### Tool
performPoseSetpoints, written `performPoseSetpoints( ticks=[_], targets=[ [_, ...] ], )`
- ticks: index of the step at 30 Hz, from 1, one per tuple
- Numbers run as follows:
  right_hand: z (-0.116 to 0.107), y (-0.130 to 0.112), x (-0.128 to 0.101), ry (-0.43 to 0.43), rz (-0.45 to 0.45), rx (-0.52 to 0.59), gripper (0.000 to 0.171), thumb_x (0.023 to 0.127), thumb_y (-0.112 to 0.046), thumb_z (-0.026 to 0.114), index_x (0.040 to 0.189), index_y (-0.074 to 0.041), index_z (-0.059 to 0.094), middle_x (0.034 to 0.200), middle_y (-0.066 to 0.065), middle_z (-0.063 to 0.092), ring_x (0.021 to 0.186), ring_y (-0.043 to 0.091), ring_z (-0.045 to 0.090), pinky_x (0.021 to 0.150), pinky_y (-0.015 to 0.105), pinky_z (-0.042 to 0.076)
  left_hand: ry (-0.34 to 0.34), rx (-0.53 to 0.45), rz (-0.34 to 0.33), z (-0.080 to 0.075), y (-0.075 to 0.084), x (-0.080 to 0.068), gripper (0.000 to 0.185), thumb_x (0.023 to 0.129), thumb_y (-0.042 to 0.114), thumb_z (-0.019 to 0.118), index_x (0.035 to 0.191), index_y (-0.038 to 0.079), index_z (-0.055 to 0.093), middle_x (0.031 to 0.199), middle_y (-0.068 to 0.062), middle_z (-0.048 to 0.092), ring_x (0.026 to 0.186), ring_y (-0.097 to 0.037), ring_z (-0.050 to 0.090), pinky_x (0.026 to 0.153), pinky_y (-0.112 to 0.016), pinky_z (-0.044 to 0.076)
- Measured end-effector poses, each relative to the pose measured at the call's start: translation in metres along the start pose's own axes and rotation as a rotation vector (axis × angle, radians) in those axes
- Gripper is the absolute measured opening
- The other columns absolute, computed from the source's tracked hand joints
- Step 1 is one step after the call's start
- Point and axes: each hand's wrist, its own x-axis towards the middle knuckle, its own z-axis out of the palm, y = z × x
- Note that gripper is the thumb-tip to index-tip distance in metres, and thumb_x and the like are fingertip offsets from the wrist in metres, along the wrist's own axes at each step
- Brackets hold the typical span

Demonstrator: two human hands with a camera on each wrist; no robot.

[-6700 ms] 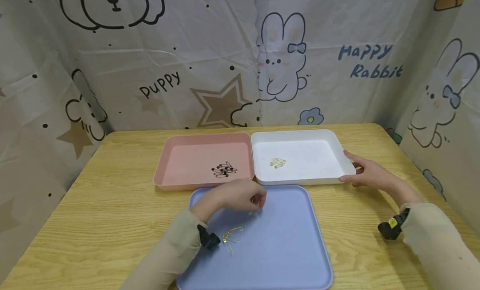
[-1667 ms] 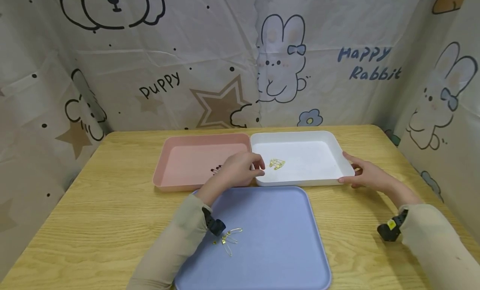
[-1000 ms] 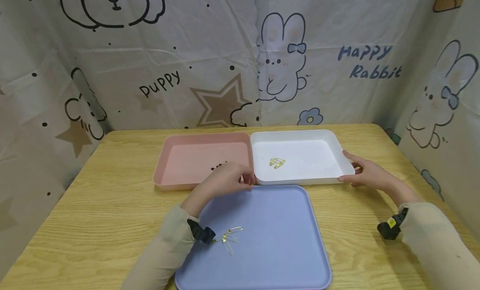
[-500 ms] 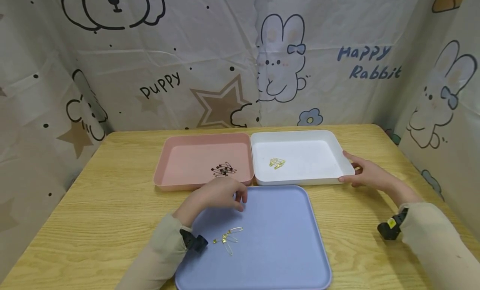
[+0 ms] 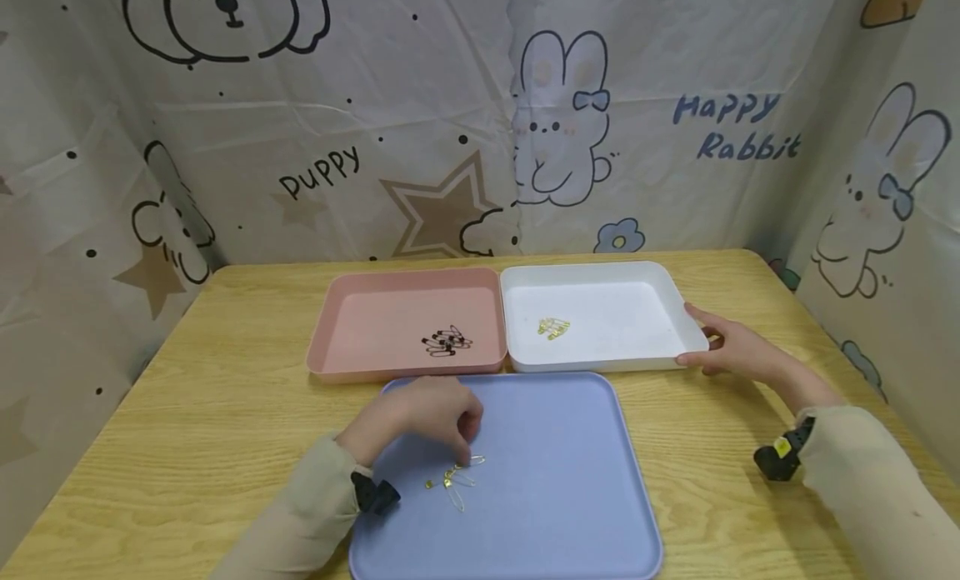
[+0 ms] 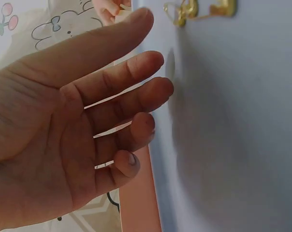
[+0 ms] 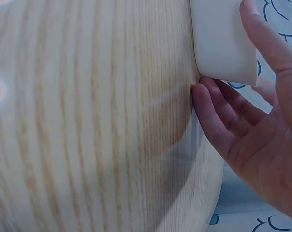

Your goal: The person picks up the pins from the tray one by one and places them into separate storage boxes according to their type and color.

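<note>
The left hand (image 5: 420, 413) has come back from the pink tray, fingers relaxed above the gold safety pins (image 5: 456, 478); the right hand (image 5: 731, 351) rests loosely against the white plastic tray (image 5: 693, 334).

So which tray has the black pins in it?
The pink tray, the back one on the person's left. Its pins are black, while the white tray beside it and the blue tray in front hold gold ones.

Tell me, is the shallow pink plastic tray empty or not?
Not empty. The shallow pink plastic tray holds a small heap of black safety pins near its front right corner.
</note>
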Motion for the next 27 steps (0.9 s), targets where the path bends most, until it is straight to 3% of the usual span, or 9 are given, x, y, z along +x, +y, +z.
performPoseSetpoints(
  ticks=[6,14,27],
  targets=[
    [0.0002,0.0013,0.0002,0.0,-0.006,0.001,0.101,0.078,-0.048,0.065,0.146,-0.011,0.0,0.115,0.026,0.042,0.079,0.02,0.054,0.07,0.028,0.043,-0.04,-0.012,-0.006,0.0037,0.0062,0.0003,0.028,0.063,0.028,0.08,0.058,0.021,0.054,0.056,0.013,0.048,0.055,-0.003,0.042,0.053,-0.02,0.034],
    [-0.0002,-0.0004,-0.0006,-0.003,-0.007,0.014,0.101,0.078,-0.047,0.065,0.146,-0.011,0.0,0.116,0.026,0.042,0.08,0.02,0.054,0.07,0.029,0.044,-0.042,0.033,0.001,0.0052,0.0104,0.0011,0.026,0.064,0.022,0.08,0.056,0.02,0.055,0.055,0.013,0.047,0.054,-0.002,0.041,0.052,-0.019,0.034],
    [-0.0001,-0.0004,-0.0002,-0.003,0.001,0.006,0.101,0.078,-0.049,0.065,0.146,-0.011,0.0,0.116,0.025,0.042,0.08,0.02,0.054,0.07,0.029,0.042,-0.035,-0.02,0.071,0.0054,0.004,0.0059,0.02,0.073,0.014,0.07,0.061,0.02,0.055,0.059,0.012,0.049,0.056,-0.002,0.042,0.056,-0.017,0.036]
  ],
)
